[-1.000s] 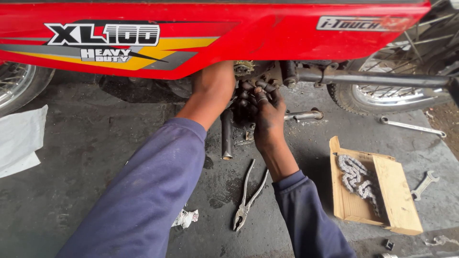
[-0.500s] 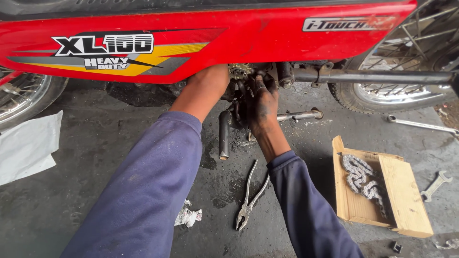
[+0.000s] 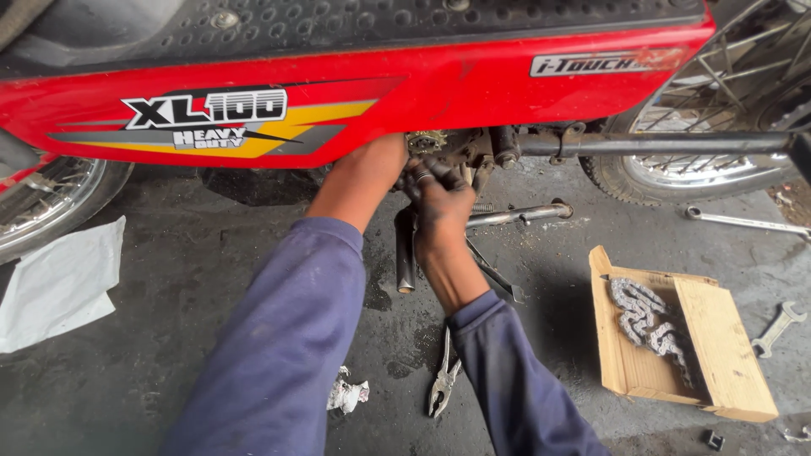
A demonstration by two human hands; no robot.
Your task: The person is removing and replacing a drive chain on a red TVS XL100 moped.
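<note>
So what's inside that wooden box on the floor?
A coiled metal chain lies in the open wooden box. Its top panel covers the right part, so anything beneath it is hidden.

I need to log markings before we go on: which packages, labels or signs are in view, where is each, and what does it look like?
Large decal: left on the red side panel; white and black lettering over grey, yellow and orange stripes.
Small decal: upper right on the same panel; slim silver strip.
Cardboard box: on the floor, right of the right hand; open, tan, with a chain inside.
No screens.
</note>
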